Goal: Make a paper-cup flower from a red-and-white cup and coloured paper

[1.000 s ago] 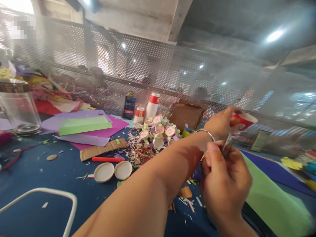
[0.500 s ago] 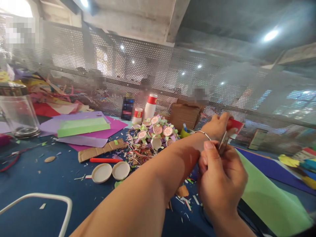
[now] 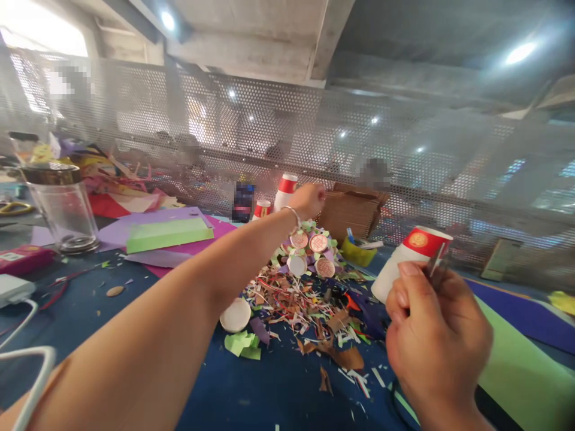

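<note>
My left hand reaches far forward with its fingers curled, above a heap of decorated paper discs and beside a red-and-white paper cup. Whatever is in these fingers is hidden. My right hand is closed on a slim metal tool whose narrow tips point up; its exact kind cannot be made out. Just behind the right hand, a larger-looking paper cup with a red band leans to the right. A smaller paper cup is partly covered by my left forearm.
Paper scraps litter the blue table. A glass jar stands left, near purple and green paper sheets. Folded cardboard is at the back, before a perforated metal screen. Green paper lies right.
My left hand has moved left and away from beside my right hand to above the disc heap. The paper cup near the right hand now shows clearly. The view has shifted.
</note>
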The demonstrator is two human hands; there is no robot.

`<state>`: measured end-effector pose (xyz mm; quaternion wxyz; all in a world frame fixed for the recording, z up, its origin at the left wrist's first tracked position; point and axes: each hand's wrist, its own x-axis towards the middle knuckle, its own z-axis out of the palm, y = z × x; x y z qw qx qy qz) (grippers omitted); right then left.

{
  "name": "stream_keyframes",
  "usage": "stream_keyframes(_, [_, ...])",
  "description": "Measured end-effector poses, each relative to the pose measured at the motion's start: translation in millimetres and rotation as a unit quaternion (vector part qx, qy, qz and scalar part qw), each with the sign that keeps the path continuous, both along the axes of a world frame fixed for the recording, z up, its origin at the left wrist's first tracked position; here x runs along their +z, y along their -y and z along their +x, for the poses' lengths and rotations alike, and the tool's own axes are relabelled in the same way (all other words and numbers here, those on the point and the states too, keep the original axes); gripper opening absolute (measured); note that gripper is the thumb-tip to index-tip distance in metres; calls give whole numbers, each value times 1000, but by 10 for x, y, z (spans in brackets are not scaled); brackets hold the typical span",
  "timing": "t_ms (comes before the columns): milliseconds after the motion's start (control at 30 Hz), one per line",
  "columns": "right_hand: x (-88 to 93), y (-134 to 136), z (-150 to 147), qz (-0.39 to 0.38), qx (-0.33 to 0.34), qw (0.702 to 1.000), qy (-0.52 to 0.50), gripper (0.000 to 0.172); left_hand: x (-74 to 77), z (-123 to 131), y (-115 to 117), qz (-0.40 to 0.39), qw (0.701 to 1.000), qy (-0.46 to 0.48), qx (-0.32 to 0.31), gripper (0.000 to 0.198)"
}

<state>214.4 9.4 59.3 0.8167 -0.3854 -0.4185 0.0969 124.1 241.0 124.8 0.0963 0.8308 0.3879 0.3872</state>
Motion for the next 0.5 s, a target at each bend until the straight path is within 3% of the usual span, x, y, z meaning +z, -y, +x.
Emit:
stream_keyframes(133, [-20,-20,-37,0,10,1000,-4,16,-167,-825,-360,-42,989,-15,141,34])
stream_keyframes(233, [-46,-42,-57,-9,15,1000,3,15,-334,-1185,-488,-71,979,-37,188,34])
stream_keyframes(333, [-80,-68,-49,-18,19,1000,11,16,-433,-1283,-591,-82,974,-61,201,35])
stream_keyframes(500, [-136,-106,9,-45,13,999,13,17,-472,-1210,-798,-68,975,-87,195,32])
